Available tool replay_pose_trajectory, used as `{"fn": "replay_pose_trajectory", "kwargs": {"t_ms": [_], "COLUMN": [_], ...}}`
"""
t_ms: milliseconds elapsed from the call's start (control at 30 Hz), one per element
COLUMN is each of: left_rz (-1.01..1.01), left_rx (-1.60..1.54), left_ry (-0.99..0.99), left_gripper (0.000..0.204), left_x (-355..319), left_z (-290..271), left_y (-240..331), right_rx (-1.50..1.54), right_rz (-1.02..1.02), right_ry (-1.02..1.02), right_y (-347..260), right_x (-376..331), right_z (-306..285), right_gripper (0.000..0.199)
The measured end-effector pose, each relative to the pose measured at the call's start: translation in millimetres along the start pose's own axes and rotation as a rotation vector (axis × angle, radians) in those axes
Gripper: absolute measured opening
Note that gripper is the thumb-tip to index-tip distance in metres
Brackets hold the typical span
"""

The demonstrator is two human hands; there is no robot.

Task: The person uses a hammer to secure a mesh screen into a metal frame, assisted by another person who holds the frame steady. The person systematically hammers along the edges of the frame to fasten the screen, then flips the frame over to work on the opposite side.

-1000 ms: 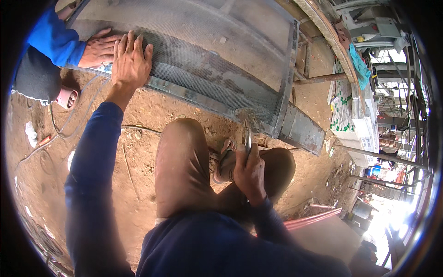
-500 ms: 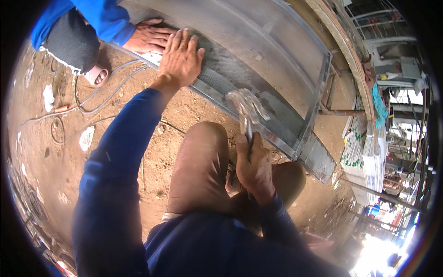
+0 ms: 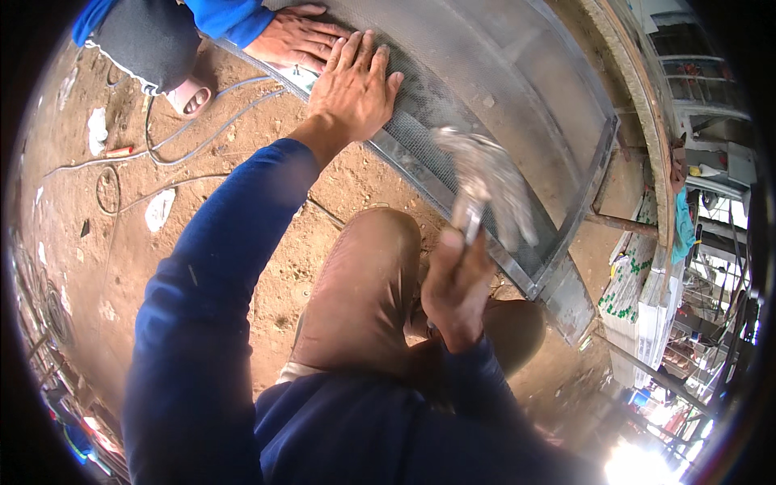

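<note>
My left hand (image 3: 354,90) lies flat on a wire mesh panel (image 3: 428,101) near its metal frame edge (image 3: 408,171), fingers stretched out. Its fingertips meet or overlap the hand (image 3: 301,39) of a person in a blue sleeve, which also presses on the mesh. In my right hand (image 3: 459,293) is the handle of a hammer (image 3: 475,190). The hammer's head is smeared by motion above the near frame edge, close to the panel's right corner. Whether it touches the mesh I cannot tell.
A flat metal piece (image 3: 571,301) juts out beneath the frame's corner. Cables (image 3: 174,158) and white scraps (image 3: 160,210) lie on the dirt floor at left. A curved wooden edge (image 3: 647,89) and stacked long white pieces (image 3: 638,311) stand at right.
The hammer has swung and now looks more blurred, its head larger and farther right. The view has shifted slightly; both hands on the mesh keep their places on it.
</note>
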State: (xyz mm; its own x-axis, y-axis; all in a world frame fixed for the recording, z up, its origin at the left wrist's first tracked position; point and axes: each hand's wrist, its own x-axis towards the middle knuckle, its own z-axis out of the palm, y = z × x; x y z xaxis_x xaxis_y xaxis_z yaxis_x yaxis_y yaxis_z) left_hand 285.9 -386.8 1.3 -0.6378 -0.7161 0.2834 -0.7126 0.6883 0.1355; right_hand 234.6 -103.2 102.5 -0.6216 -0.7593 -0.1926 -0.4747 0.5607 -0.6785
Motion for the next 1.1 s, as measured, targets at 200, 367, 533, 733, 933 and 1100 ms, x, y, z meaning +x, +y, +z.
{"fn": "replay_pose_trajectory", "kwargs": {"t_ms": [200, 367, 533, 733, 933, 1100], "left_rz": [0.018, -0.011, 0.015, -0.021, -0.022, -0.042], "left_rx": [0.019, 0.023, -0.01, 0.054, 0.019, -0.015], "left_ry": [-0.001, -0.012, 0.064, -0.002, -0.047, -0.029], "left_gripper": [0.071, 0.072, 0.072, 0.073, 0.075, 0.074], "left_x": [1, -1, 4, 0, -2, -2], "left_z": [2, 0, -2, 3, -6, -16], "left_y": [-1, 0, -1, -1, 2, 0], "right_rx": [-0.137, 0.031, -0.084, -0.095, -0.236, -0.146], "right_rz": [-0.183, -0.584, -0.162, -0.555, -0.248, -0.23], "right_ry": [-0.05, 0.264, -0.038, 0.229, -0.029, -0.088], "right_y": [10, 9, -15, 5, 26, -6], "right_x": [9, 8, 14, 12, 19, 17], "right_z": [13, 9, 3, -4, 21, -15], "right_gripper": [0.034, 0.033, 0.035, 0.037, 0.043, 0.041]}}
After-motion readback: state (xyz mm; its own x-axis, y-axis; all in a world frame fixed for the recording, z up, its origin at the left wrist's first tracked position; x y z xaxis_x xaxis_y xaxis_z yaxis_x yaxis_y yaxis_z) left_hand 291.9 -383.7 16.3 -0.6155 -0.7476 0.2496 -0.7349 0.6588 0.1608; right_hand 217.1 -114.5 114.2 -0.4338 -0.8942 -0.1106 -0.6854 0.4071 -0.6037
